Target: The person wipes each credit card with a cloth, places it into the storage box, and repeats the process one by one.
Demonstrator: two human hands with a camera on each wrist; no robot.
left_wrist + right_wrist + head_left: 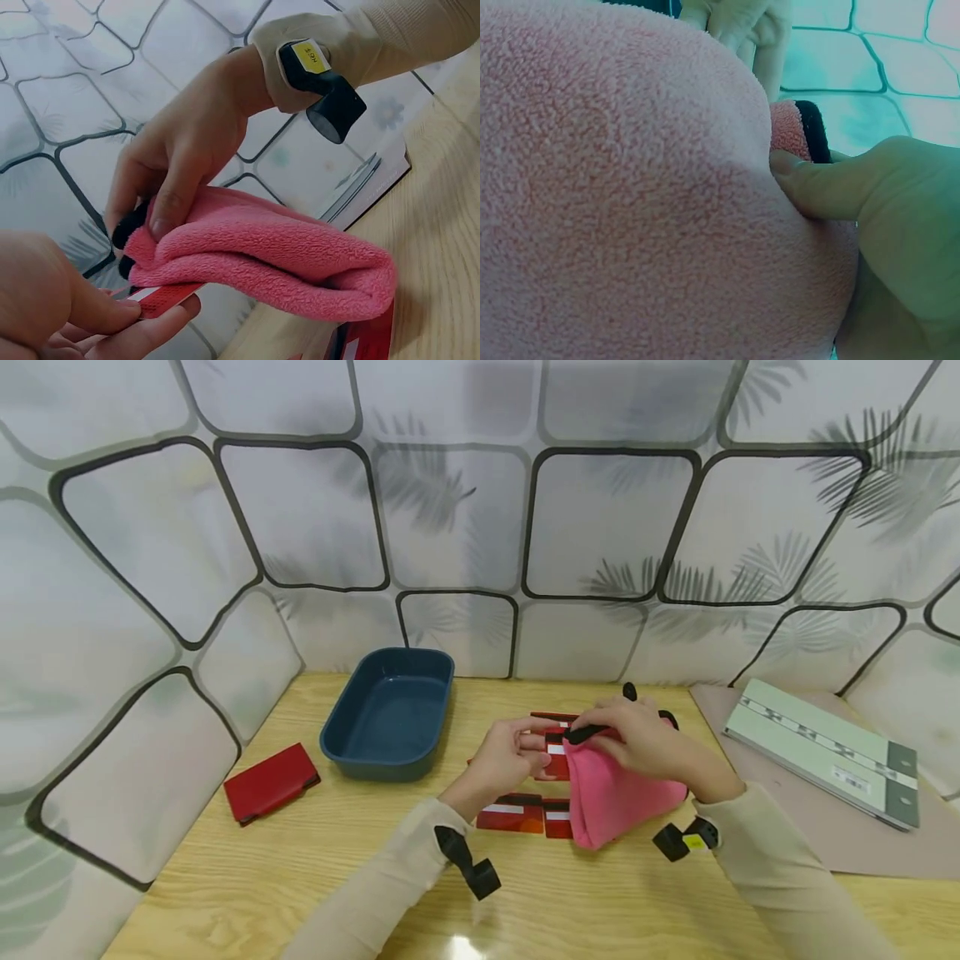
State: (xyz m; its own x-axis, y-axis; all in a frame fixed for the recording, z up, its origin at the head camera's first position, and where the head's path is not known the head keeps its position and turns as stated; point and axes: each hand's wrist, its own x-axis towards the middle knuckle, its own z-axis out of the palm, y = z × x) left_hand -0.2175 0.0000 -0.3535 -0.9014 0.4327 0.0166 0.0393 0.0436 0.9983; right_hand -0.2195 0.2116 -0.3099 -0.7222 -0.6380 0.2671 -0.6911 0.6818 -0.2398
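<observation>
Pinching fuzzy pink cloth (618, 797) with black edging in the right hand (648, 745), maybe to stop slipping, and a thin red-and-white card (163, 300) in the left hand (508, 758); hiding some red cards (510, 820) below, on the wooden table (330, 835); farther off, a rounded blue tray (382, 771), flat red wallet (270, 783), pale green book (806, 750)

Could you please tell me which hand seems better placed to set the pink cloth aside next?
Probably the right hand: it grips the pink cloth near its black-edged end, while the left hand pinches a red card.
</observation>
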